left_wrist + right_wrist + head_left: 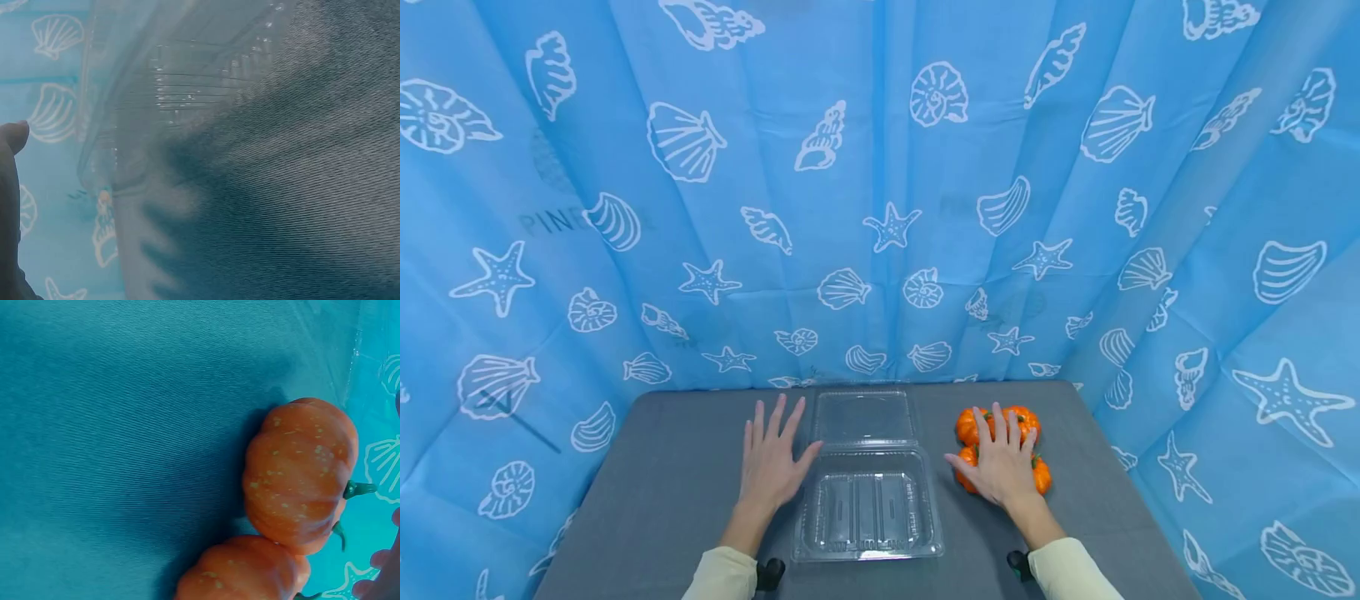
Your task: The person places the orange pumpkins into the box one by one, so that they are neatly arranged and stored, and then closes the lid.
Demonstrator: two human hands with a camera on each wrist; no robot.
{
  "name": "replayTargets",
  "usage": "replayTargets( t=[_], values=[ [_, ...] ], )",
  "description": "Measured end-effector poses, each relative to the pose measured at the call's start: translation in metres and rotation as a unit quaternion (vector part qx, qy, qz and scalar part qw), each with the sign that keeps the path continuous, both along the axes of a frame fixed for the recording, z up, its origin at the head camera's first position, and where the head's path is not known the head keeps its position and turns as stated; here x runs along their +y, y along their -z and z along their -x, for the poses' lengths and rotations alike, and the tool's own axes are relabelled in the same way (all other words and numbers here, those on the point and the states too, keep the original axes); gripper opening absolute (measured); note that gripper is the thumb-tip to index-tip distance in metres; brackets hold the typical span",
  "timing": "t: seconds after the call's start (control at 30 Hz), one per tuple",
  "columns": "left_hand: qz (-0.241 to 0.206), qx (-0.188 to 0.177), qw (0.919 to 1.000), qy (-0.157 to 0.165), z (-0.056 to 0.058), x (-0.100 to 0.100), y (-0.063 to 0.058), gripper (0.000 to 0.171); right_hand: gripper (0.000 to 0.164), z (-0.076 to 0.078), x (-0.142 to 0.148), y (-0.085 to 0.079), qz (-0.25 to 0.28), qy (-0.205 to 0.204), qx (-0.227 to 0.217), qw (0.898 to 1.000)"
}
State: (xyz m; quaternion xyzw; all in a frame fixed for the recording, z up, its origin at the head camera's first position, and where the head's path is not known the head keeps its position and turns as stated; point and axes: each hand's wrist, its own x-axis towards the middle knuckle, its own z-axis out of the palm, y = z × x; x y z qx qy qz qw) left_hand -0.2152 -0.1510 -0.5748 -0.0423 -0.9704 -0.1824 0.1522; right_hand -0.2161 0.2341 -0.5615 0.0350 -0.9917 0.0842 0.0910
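Observation:
A clear plastic clamshell box (pixel 868 504) lies on the grey table with its lid (pixel 863 417) folded back toward the curtain. Left of the box, my left hand (pixel 772 467) is spread with straight fingers and holds nothing; its thumb overlaps the box's edge in the head view. To the right is a cluster of several small orange pumpkins (pixel 1024 421) with green stems. My right hand (pixel 1002 471), fingers spread, is over them and partly hides them. In the right wrist view, one pumpkin (pixel 303 475) sits against another pumpkin (pixel 244 572), with the fingertips at the right edge.
A grey cloth covers the table (pixel 677 483). Behind it and along both sides hangs a blue curtain (pixel 850 208) printed with white shells and starfish. Dark bands (pixel 770 575) circle both wrists below pale sleeves.

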Motion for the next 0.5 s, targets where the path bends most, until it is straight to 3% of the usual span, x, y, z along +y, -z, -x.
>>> replayTargets(
  t=[0.23,0.5],
  values=[
    [-0.033,0.015,0.9993,-0.004,-0.005,0.001,0.012,0.077,0.096,-0.006,0.008,0.014,-0.002,0.009,0.017,1.000],
    [-0.046,-0.027,0.9986,-0.006,-0.012,0.000,0.021,0.077,0.086,-0.013,0.008,0.024,0.008,0.001,0.040,0.999]
  ],
)
